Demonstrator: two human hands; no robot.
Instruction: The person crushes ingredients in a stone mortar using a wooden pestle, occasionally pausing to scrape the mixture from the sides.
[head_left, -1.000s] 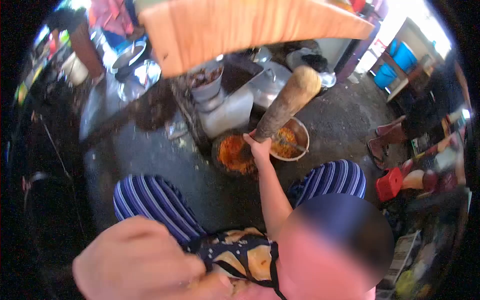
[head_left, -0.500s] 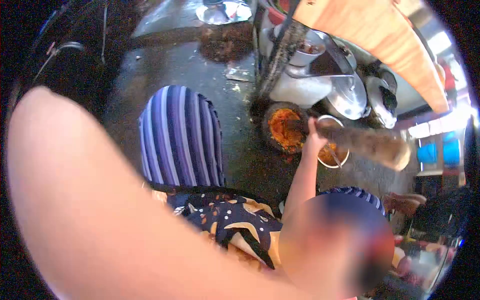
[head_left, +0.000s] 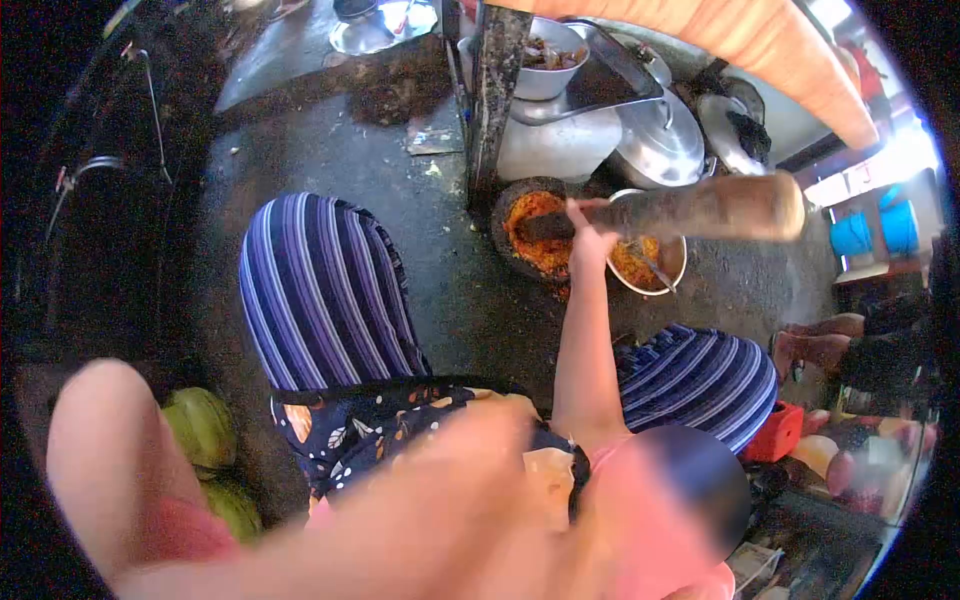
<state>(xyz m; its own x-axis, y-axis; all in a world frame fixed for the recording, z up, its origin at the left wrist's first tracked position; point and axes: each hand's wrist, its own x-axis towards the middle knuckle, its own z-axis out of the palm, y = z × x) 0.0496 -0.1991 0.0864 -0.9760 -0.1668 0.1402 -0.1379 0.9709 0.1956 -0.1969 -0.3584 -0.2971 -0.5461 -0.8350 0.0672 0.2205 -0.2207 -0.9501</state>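
Note:
My right hand (head_left: 590, 243) is closed around a thick wooden pestle (head_left: 700, 208). The pestle's dark end rests in a dark mortar (head_left: 500, 215) holding orange-red paste (head_left: 548, 255); its pale end points right, over a white-rimmed bowl (head_left: 684, 262). In that bowl are orange-yellow food and a spoon (head_left: 655, 268). My left arm is bent across the foreground, the elbow at far left. Close to the camera, my left hand (head_left: 490, 435) is smeared by motion over the dark patterned cloth at my lap, and its fingers cannot be made out.
Striped cloth (head_left: 325, 290) covers my knees. Beyond the mortar stand a dark post (head_left: 495, 110), a lidded metal pot (head_left: 660, 140) and a bowl of food (head_left: 545, 80). Green fruits (head_left: 200, 430) lie at left, a red object (head_left: 775, 432) at right. Blue containers (head_left: 850, 235) are far right.
My left arm has swung down and the forearm covers less of the view. The pestle has tilted nearer to level, its pale end higher. The view has shifted, showing the green fruits.

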